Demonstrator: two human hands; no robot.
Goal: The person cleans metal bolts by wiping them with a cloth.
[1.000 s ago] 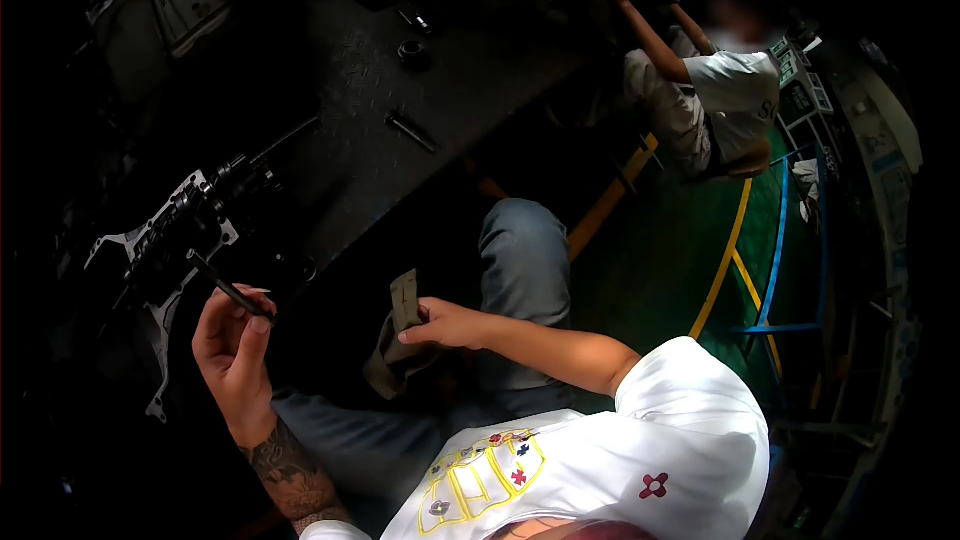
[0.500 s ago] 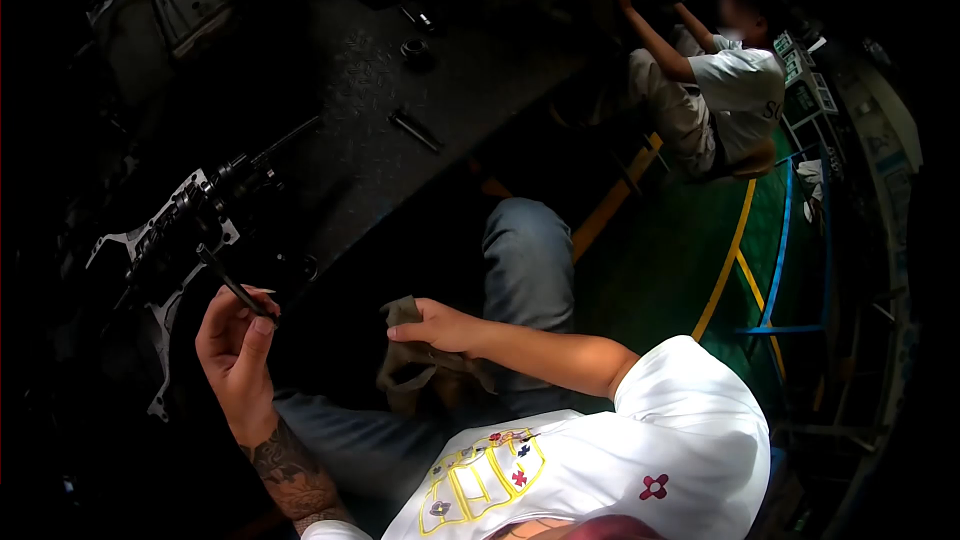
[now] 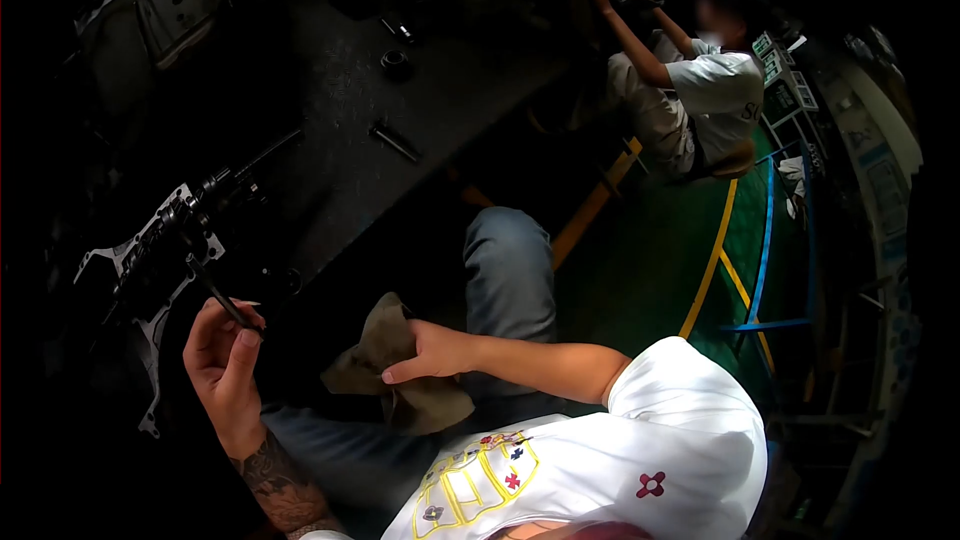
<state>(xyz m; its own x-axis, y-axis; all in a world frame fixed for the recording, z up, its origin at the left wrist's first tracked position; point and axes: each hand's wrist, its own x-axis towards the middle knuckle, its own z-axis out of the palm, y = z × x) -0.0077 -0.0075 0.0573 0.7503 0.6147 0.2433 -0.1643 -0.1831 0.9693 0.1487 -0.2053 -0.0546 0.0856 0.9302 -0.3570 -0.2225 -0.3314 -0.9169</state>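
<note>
My left hand (image 3: 225, 370) is closed around one end of a slim dark rod (image 3: 218, 288), which points up and to the left. The rod's far end overlaps the edge of a dark metal assembly with pale bracket-like arms (image 3: 205, 240); I cannot tell whether they touch. In my right hand (image 3: 442, 350) is a greyish-brown cloth (image 3: 430, 406), gripped between thumb and fingers and spread loosely above my lap. A gap separates the cloth from the rod.
A dark metal bench top (image 3: 345, 175) carries a short dark pin (image 3: 397, 142), a ring (image 3: 394, 60) and a small shiny cylinder (image 3: 403, 32). At upper right another person (image 3: 700, 90) sits handling dark parts. Blue rails (image 3: 762, 250) stand on the green floor (image 3: 650, 270).
The cloth has opened out and reaches further left, with my right hand turned slightly. My left hand still holds the rod. The whole view has shifted a little left.
</note>
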